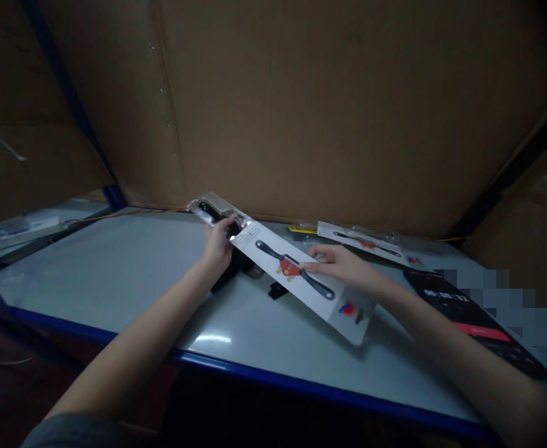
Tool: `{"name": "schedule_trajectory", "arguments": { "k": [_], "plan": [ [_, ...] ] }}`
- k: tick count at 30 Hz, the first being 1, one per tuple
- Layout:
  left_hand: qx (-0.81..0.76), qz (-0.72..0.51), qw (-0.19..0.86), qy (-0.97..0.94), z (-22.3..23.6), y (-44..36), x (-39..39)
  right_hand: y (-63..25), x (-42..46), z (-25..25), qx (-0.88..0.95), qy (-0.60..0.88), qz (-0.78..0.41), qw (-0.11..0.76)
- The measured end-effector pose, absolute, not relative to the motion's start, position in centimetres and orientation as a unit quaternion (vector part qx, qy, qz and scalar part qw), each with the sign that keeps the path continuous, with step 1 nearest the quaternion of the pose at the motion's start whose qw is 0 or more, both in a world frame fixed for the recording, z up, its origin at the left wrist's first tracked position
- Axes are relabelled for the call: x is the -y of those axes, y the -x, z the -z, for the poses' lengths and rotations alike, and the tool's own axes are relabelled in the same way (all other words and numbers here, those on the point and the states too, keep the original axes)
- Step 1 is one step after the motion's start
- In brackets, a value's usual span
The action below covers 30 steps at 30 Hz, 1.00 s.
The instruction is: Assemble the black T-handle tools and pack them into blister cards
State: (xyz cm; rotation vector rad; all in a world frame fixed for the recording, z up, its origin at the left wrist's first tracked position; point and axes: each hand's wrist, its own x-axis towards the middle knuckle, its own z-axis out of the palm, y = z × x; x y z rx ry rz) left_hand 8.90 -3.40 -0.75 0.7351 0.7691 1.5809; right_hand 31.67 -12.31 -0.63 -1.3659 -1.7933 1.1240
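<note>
My left hand (218,244) is closed around a black-handled tool (210,211) in a clear plastic blister (217,202) at the upper left end of a white packaging card (264,246). The card is printed with a spokeshave, black handles and a red middle, and slants down to the right above the table. At its far long edge, my right hand (338,264) grips the card, the fingertips lying over the printed picture. Dark objects (277,290), partly hidden by the card and too dim to name, lie on the table beneath it.
Another white spokeshave card (371,241) and clear plastic lie at the back right, beside a yellow strip (301,229). A dark screen with a timer (460,311) is at the right. Cardboard walls (301,112) enclose the grey table (114,280), whose front edge is blue.
</note>
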Motion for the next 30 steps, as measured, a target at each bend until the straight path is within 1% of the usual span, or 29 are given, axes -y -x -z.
{"name": "schedule_trajectory", "arguments": {
  "k": [2,5,10,14,17,21,23,25,28,30],
  "plan": [
    [-0.314,-0.657,0.584,-0.359,0.9,-9.8,4.6,-30.9,12.2,1.6,0.656,0.53,-0.434,0.318],
    [-0.294,-0.594,0.619,-0.421,1.0,-10.9,6.1,-30.5,12.0,2.3,0.642,0.535,-0.433,0.339],
    [-0.312,-0.533,0.648,-0.445,1.5,-12.0,7.7,-30.1,12.0,2.5,0.711,0.525,-0.308,0.352],
    [-0.32,-0.521,0.667,-0.427,1.8,-12.9,8.6,-29.2,12.4,2.6,0.695,0.552,-0.29,0.357],
    [-0.315,-0.516,0.676,-0.421,1.8,-13.2,9.1,-28.6,12.7,2.5,0.699,0.588,-0.225,0.338],
    [-0.327,-0.469,0.658,-0.489,1.6,-13.0,9.5,-28.7,12.7,2.5,0.695,0.612,-0.188,0.328],
    [-0.338,-0.454,0.641,-0.519,1.6,-12.9,9.6,-29.0,12.6,2.6,0.69,0.616,-0.195,0.327],
    [-0.34,-0.448,0.635,-0.53,1.6,-12.8,9.6,-29.1,12.5,2.6,0.681,0.614,-0.229,0.327],
    [-0.332,-0.458,0.632,-0.529,1.6,-12.8,9.5,-29.1,12.5,2.5,0.663,0.592,-0.314,0.334],
    [-0.327,-0.475,0.632,-0.518,1.4,-12.7,9.3,-29.0,12.6,2.1,0.651,0.549,-0.382,0.359]
  ]
}}
